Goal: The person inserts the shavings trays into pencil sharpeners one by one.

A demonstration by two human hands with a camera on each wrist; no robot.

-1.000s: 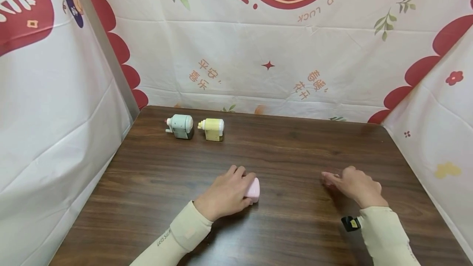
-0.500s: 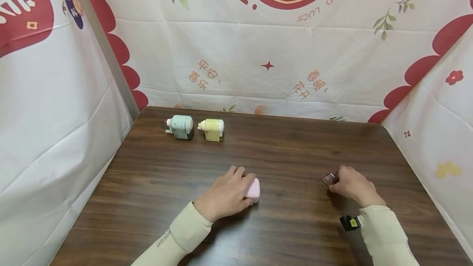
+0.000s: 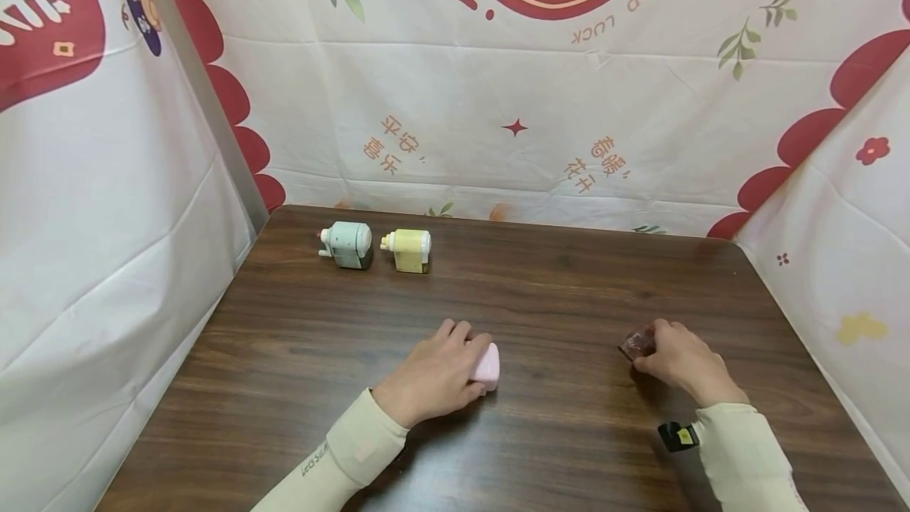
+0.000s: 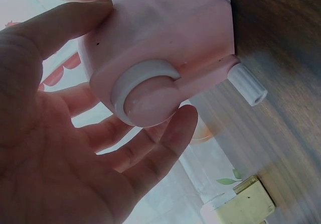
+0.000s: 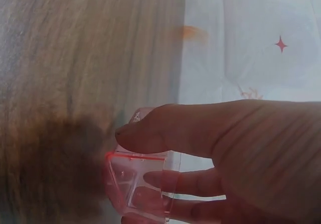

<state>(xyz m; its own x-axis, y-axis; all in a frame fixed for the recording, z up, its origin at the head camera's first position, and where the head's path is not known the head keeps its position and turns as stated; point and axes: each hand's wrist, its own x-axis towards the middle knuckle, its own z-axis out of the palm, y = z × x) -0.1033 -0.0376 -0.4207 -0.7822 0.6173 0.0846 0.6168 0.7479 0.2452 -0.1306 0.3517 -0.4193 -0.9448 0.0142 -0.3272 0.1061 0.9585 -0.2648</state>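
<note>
My left hand [image 3: 434, 374] grips a pink crank pencil sharpener [image 3: 487, 367] on the table, left of my right hand. Up close in the left wrist view, thumb and fingers wrap the pink sharpener's body [image 4: 160, 33], and its crank ends in a white knob [image 4: 248, 85]. Farther right, my right hand [image 3: 681, 358] pinches a small see-through box [image 3: 637, 343] just above the tabletop. Pink and clear in the right wrist view, this box, which looks like a shavings drawer [image 5: 135, 179], lies between thumb and fingers, with fingers visible through its wall.
At the table's back left stand a mint-green crank sharpener [image 3: 348, 244] and a yellow one [image 3: 408, 250], side by side. The brown wooden table [image 3: 554, 291] meets a printed white cloth [image 3: 455, 85] behind, with more cloth at both sides.
My right hand has turned its thumb back toward the body, so the clear box now shows ahead of the fingers. The left hand and the pink sharpener have stayed still.
</note>
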